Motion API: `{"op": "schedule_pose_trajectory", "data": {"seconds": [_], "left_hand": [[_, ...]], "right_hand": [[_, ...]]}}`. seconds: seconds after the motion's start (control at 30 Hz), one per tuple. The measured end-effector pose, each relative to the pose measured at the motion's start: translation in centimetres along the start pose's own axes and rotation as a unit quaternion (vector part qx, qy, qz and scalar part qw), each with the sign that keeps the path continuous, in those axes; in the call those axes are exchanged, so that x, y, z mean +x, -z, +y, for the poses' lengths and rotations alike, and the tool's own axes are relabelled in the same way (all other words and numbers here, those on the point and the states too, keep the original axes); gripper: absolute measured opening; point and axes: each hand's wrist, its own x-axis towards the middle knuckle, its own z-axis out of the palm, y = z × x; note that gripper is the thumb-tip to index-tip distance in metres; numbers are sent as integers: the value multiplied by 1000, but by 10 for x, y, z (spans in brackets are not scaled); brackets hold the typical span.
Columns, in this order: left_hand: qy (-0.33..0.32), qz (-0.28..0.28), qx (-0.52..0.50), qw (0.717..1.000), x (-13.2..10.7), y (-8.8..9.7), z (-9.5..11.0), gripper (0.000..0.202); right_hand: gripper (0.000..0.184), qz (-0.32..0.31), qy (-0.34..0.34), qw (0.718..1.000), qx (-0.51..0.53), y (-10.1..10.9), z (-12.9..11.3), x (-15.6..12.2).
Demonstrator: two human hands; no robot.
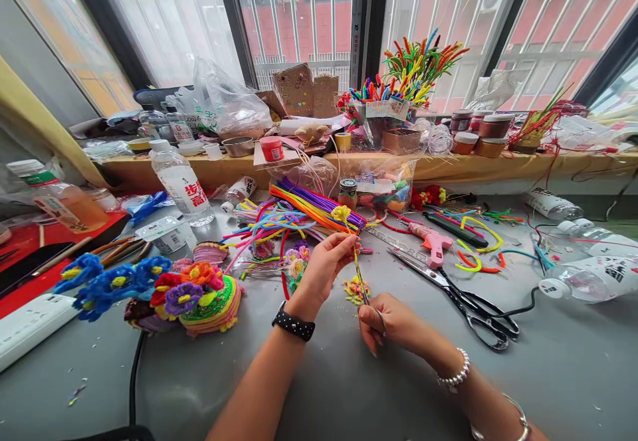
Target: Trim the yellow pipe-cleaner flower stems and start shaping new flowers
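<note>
Between thumb and fingers, my left hand pinches a small yellow pipe-cleaner flower, which sticks up above the fingertips. Small scissors are in my right hand, fingers in the handle loops. Their blades point up towards the left fingertips, and a thin yellow strand seems to run along them; I cannot tell whether the blades touch it. On the grey table just behind the scissors lies a little heap of yellow and pink fuzzy clippings. Pale pipe-cleaner flowers stand beside my left hand.
To the left are blue flowers and a colourful pot of flowers. Behind lie pipe-cleaner bundles. On the right are large scissors, a pink glue gun and water bottles. A power strip sits far left.
</note>
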Motion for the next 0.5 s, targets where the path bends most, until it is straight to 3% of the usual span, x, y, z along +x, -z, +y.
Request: {"op": "schedule_pose_trajectory", "data": {"seconds": [0.5], "left_hand": [[-18, 12, -14, 1000, 0, 0, 1, 13]], "right_hand": [[66, 21, -18, 1000, 9, 3, -2, 0]]}}
